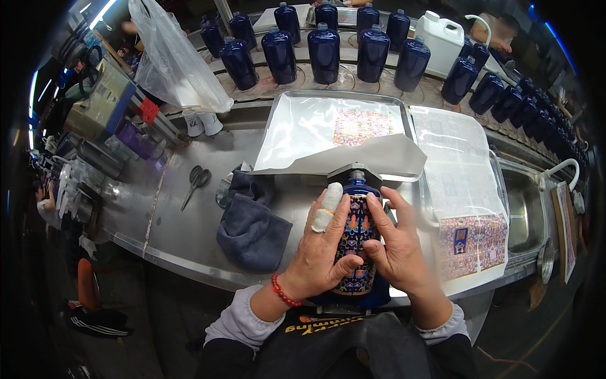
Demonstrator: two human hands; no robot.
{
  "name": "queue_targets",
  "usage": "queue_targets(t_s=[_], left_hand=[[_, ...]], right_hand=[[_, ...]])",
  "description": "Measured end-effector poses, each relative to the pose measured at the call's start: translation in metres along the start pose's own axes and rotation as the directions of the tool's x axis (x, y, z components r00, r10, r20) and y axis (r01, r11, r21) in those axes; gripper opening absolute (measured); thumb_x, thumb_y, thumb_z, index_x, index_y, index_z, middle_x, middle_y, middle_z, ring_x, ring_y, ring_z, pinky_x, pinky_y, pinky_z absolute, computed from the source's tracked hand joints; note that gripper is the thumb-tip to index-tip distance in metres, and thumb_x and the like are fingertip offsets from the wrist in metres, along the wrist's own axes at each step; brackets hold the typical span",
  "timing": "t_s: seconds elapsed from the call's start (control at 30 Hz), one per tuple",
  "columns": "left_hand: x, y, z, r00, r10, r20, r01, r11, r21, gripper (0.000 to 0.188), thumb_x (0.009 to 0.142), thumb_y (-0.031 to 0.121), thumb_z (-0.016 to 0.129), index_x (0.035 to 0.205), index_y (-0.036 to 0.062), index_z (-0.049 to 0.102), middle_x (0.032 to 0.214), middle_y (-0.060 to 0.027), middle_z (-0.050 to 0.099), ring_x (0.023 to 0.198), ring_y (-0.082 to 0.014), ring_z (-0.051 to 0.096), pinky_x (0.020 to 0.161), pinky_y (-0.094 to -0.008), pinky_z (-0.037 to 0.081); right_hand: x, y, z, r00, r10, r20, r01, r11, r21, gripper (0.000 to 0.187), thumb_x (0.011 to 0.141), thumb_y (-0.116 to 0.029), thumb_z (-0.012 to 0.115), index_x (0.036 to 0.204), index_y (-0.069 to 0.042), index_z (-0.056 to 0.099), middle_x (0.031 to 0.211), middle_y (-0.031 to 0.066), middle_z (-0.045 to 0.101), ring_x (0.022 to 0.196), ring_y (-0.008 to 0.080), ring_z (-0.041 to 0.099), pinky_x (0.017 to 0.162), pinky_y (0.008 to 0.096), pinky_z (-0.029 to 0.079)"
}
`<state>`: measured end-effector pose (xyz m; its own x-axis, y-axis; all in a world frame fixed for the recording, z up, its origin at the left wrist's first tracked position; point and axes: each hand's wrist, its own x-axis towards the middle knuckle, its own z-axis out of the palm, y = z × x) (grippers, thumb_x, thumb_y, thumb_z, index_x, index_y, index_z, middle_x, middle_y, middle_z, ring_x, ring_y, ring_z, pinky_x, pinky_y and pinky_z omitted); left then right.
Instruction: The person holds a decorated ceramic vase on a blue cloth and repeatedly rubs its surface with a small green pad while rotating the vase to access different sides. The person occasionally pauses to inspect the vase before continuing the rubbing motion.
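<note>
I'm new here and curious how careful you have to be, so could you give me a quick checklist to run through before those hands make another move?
1. Both hands on the bottle: ok; the left hand and right hand touch opposite sides of the blue bottle.
2. Pattern in view: ok; the colorful pattern shows between the hands.
3. Pattern free of small bubbles: cannot tell; too fine to see.
4. Scissors away from the hands: ok; the scissors lie to the left, beyond the dark cloth.
5. White sheet flat in its tray: not ok; the near edge of the white sheet curls over the tray.
</note>
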<state>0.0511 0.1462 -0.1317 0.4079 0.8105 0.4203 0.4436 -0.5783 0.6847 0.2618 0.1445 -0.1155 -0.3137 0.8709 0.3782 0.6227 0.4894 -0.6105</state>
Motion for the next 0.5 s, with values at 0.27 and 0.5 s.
queue_targets(t_s=[0.27,0.5], left_hand=[[-0.002,-0.002,0.003,1.000,-0.008,0.019,0.008,1.000,-0.015,0.104,0.100,0.071,0.044,0.160,-0.0102,0.020,0.164,-0.0389,0.016,0.153,-0.0513,0.022,0.124,-0.0505,0.021],[-0.012,0.004,0.002,0.999,0.039,-0.030,-0.039,0.999,0.007,0.103,0.097,0.071,0.049,0.163,-0.0038,0.022,0.165,-0.0346,0.020,0.150,-0.0532,0.023,0.123,-0.0581,0.018]], right_hand=[[-0.005,0.000,0.003,1.000,-0.013,0.017,0.013,1.000,-0.024,0.069,0.094,-0.041,0.070,0.150,-0.005,0.053,0.151,0.0269,0.040,0.129,0.0457,0.045,0.111,0.0530,0.038],[-0.016,-0.006,-0.001,1.000,0.005,0.011,-0.005,1.000,0.014,0.065,0.097,-0.047,0.066,0.150,-0.010,0.055,0.156,0.0270,0.037,0.127,0.0447,0.047,0.110,0.0522,0.039]])
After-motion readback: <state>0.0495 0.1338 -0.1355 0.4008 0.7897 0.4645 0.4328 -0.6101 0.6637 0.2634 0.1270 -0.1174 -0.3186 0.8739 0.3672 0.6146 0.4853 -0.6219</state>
